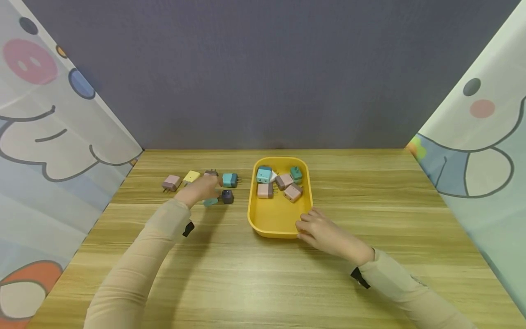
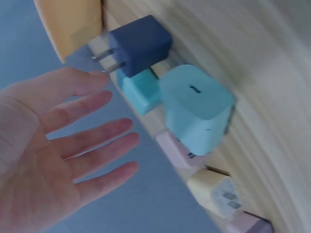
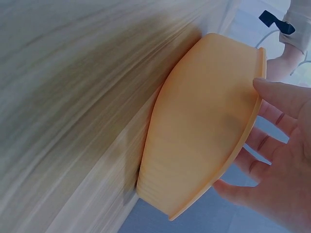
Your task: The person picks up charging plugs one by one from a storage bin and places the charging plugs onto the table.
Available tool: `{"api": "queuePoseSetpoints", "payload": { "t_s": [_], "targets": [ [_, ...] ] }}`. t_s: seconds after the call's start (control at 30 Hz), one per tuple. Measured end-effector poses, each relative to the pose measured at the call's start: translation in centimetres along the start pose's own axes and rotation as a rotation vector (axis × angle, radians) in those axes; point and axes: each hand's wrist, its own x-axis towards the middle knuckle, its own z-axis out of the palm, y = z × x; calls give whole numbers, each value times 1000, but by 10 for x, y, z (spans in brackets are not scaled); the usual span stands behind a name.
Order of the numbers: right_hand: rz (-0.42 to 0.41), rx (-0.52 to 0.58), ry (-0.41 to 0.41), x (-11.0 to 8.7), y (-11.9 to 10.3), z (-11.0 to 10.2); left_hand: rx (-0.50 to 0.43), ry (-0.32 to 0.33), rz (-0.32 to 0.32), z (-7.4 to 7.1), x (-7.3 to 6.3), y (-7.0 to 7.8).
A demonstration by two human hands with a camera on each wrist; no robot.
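Observation:
My left hand (image 1: 201, 189) hovers over a loose group of plug chargers, its fingers extended and apart with nothing held in the left wrist view. Nearest the thumb and forefinger is a navy charger (image 2: 143, 46), prongs toward them. Close by sit a light blue charger (image 2: 197, 107) and a teal charger (image 1: 230, 180). My right hand (image 1: 324, 232) grips the near right corner of a yellow bin (image 1: 281, 235), thumb on the outside of its rim and fingers bent over it. Inside the bin lie blue (image 1: 264, 175), green (image 1: 296, 174) and several pink chargers (image 1: 292, 193).
Farther left on the wooden table (image 1: 271, 288) are a pink charger (image 1: 171, 182), a yellow charger (image 1: 191, 177) and a mauve charger (image 1: 211, 172). A dark grey panel (image 1: 271, 77) rises behind the table, and cartoon-printed curtains (image 1: 53, 105) hang at both sides.

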Motion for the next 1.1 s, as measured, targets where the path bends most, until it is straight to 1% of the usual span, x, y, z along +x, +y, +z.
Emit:
{"api": "queuePoseSetpoints", "payload": {
  "t_s": [0.1,0.17,0.33,0.43,0.67,0.83,0.97,1.1],
  "targets": [
    [-2,-1,6,0,-1,0,26,9,21,-4,1,4],
    [-3,0,9,0,-1,0,30,4,23,-7,1,8],
    [2,1,3,0,-1,-1,17,-17,-11,-14,3,19],
    [8,6,-1,0,-2,-2,12,-20,-18,-18,4,25],
    [9,14,-4,0,-2,-2,36,-32,-13,-23,9,37],
    [7,11,-3,0,-1,0,17,-23,1,-27,15,47],
    [5,4,4,0,-1,0,19,2,43,-29,19,56],
    [-7,2,24,0,-2,0,42,43,114,-32,25,65]
  ]
}}
